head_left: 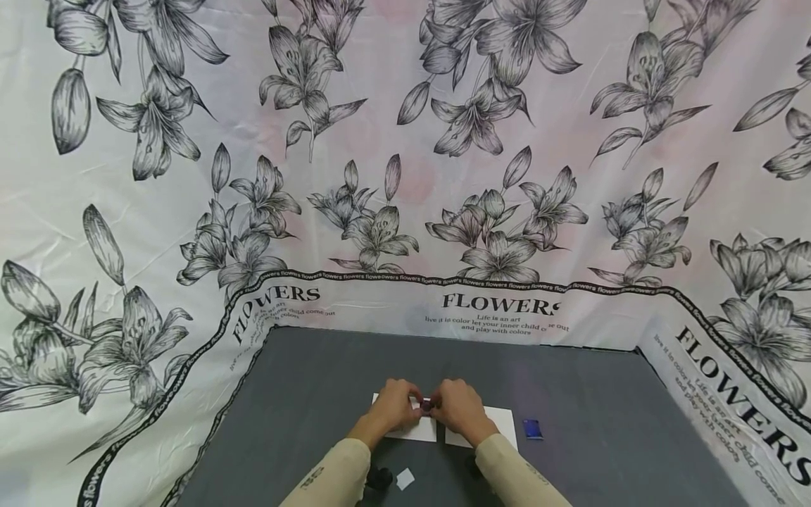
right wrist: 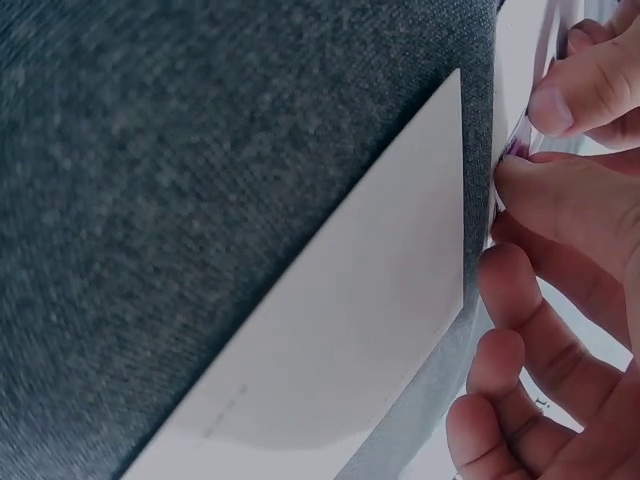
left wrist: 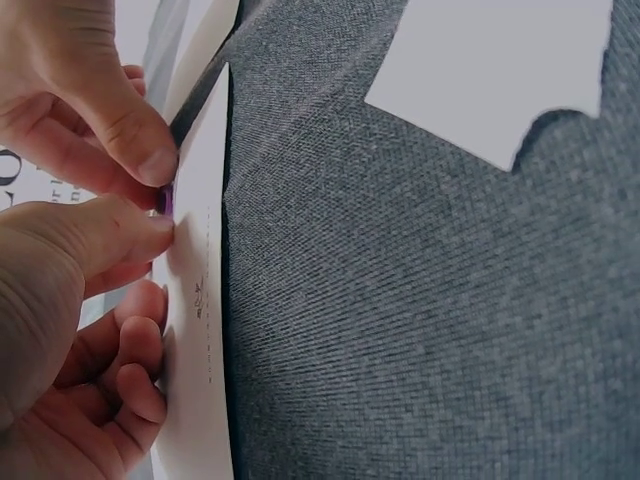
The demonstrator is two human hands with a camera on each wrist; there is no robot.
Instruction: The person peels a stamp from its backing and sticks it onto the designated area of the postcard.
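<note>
Low in the middle of the head view, a small dark purple piece (head_left: 426, 406) is held over the left white card (head_left: 415, 432). My left hand (head_left: 399, 405) pinches one side of it between thumb and fingertip, its other fingers curled in. The right hand (head_left: 460, 408) pinches the other side, thumb close to the left thumb. In the left wrist view only a purple sliver (left wrist: 166, 200) appears between the thumbs. The right wrist view gives a glossy purple edge (right wrist: 518, 145); fingers cover most of the piece, so its kind is unclear.
A second white card (head_left: 503, 422) lies under and beside the right hand. Right of it is a shiny blue-purple packet (head_left: 532, 429). Nearer me are a small white paper piece (head_left: 405, 479) and a black object (head_left: 380, 479). Flower-printed cloth (head_left: 500, 310) borders the grey table (head_left: 317, 380).
</note>
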